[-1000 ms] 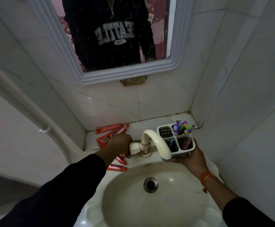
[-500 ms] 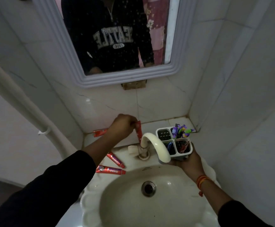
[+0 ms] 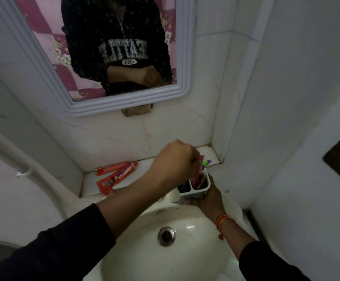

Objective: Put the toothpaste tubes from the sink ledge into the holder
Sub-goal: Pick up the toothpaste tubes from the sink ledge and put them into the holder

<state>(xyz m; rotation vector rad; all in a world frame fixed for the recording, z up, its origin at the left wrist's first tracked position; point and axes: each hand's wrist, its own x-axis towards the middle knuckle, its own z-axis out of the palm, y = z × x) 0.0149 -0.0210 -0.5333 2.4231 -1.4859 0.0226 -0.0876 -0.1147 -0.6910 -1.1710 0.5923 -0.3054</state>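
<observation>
My left hand (image 3: 175, 160) is closed around a red toothpaste tube (image 3: 199, 169) that points down into the front right compartment of the white holder (image 3: 202, 189). My right hand (image 3: 209, 196) grips the holder from below, over the sink's back rim. Colourful toothbrush heads (image 3: 205, 162) stick out of a rear compartment. Two more red toothpaste tubes lie on the tiled ledge at the left: a thin one (image 3: 114, 168) at the back and a larger one (image 3: 115, 179) in front of it. My left forearm hides the tap and part of the ledge.
The white basin (image 3: 185, 256) with its metal drain (image 3: 166, 236) lies below my arms. A framed mirror (image 3: 112, 57) hangs above the ledge. Tiled walls close in at the right, and a white pipe (image 3: 23, 159) runs down the left wall.
My left hand lifted a tube off the ledge, carried it right over the tap, and now has its lower end in the holder. The camera moved closer.
</observation>
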